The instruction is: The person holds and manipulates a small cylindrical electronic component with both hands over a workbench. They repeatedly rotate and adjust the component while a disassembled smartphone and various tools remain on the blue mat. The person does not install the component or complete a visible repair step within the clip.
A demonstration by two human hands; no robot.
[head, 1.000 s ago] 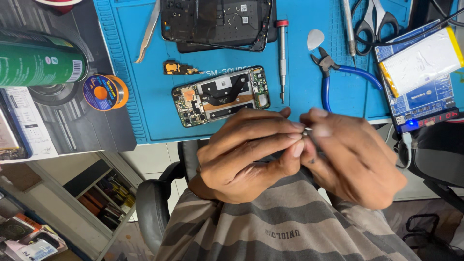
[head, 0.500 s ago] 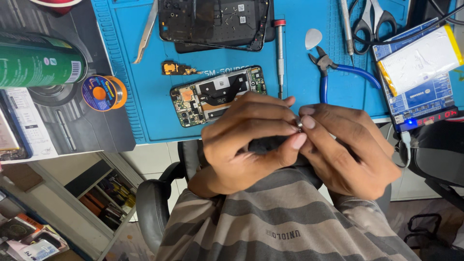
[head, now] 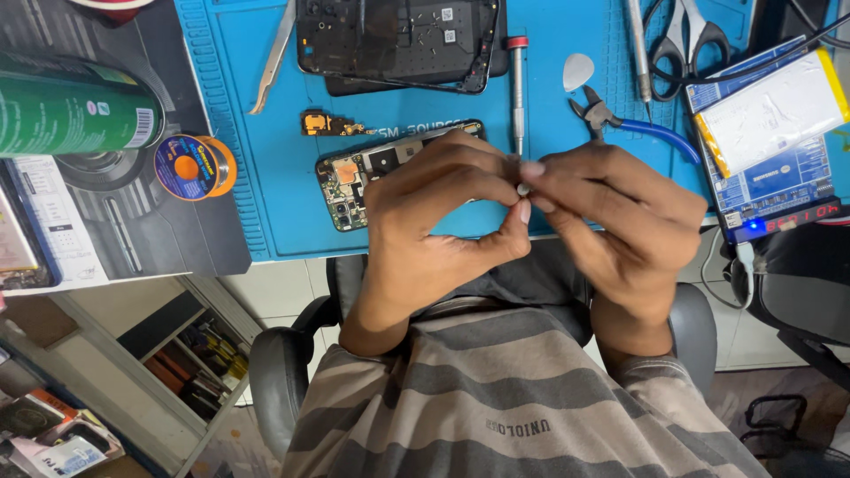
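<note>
blue mat [head: 266, 204], small part [head: 524, 188] between both hands' fingertips [head: 531, 168]

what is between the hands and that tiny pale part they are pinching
Nothing visible. The left hand and right hand meet fingertip to fingertip directly on the tiny pale part, above the opened phone on the blue mat. Their grip on it is bare.

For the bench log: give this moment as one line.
left hand: pinching tiny pale part | right hand: pinching same part | below: opened phone with bare circuit board on blue silicone mat
</note>
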